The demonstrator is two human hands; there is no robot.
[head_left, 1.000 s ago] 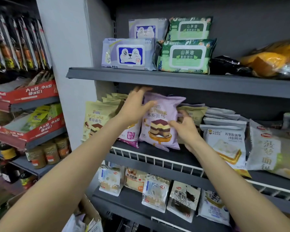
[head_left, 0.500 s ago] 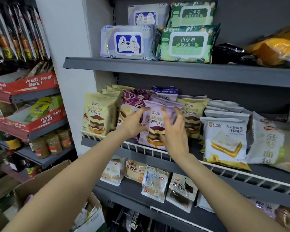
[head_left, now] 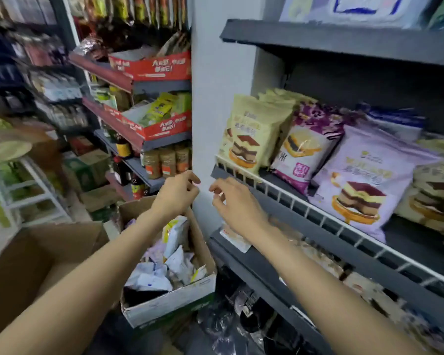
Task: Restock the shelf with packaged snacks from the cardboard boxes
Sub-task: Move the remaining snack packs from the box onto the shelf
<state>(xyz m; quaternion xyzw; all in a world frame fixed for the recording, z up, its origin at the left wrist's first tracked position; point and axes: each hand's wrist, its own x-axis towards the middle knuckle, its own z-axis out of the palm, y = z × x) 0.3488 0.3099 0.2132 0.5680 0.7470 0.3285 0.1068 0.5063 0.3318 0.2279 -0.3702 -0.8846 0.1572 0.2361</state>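
Both my hands hang empty, fingers loosely curled: left hand (head_left: 176, 194) over the open cardboard box (head_left: 169, 301), right hand (head_left: 235, 203) just off the wire-fronted shelf (head_left: 287, 198). The snack packets (head_left: 174, 234) lie jumbled below and a little toward me, with no common long axis. My left grip is nearer, so I judge it should dip first.

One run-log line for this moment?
left hand: empty | right hand: empty | lilac cake pack: on shelf | cardboard box: below hands
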